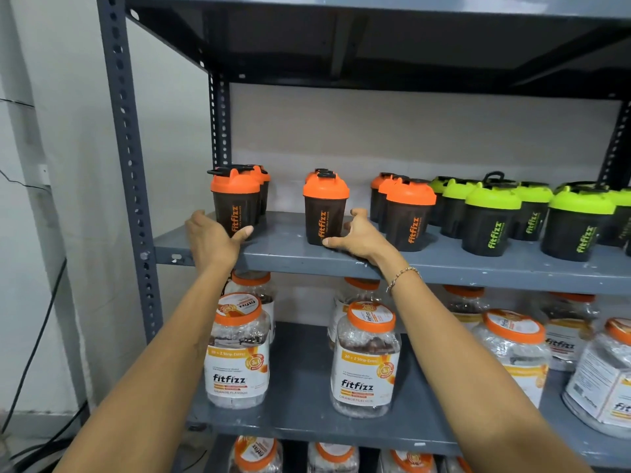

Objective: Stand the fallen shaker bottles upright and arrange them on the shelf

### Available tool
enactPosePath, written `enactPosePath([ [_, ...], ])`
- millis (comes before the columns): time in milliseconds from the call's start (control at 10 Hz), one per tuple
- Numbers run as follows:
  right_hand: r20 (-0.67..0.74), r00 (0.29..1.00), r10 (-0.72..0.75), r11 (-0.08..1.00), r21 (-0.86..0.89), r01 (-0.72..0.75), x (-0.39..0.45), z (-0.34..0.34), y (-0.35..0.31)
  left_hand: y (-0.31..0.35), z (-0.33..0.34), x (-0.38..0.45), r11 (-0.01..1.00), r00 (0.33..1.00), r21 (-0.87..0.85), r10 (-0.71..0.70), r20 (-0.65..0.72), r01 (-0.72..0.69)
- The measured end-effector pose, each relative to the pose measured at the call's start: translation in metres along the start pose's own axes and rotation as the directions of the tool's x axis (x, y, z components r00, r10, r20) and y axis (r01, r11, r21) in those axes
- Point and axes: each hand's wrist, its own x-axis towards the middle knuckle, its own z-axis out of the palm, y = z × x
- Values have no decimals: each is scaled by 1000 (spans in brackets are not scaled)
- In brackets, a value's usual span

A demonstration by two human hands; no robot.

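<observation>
**Both hands at the base of two orange-lidded shakers**

While every shaker in sight stands upright on the grey metal shelf (283, 254), both bare hands reach to its front row. The left hand (213, 238) curls round the base of the leftmost dark plastic shaker bottle with an orange lid (235, 203), thumb pressed on its front just under the orange "fitfizz" lettering, the fingers hidden behind it; the grasp looks loose rather than clenched. The right hand (358, 235), with a beaded bracelet (403, 276) on its wrist, spreads half open beside the middle orange-lidded shaker (325, 208): the thumb touches the bottle's lower front edge, the fingers reach up along its right side. Whether it truly grips the bottle cannot be told. Both bottles rest on the shelf, well apart from each other, more orange lids behind each. To the right stand a cluster of orange-lidded shakers (408, 216), then dark shakers with lime-green lids (491, 220). On the shelf below stand clear jars with orange lids (367, 360).
</observation>
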Motion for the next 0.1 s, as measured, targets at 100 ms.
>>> enactPosePath([
  [100, -305, 947, -103, 994, -49, 93, -21, -2, 9, -1, 1, -20, 982, 973, -103, 139, -185, -160],
])
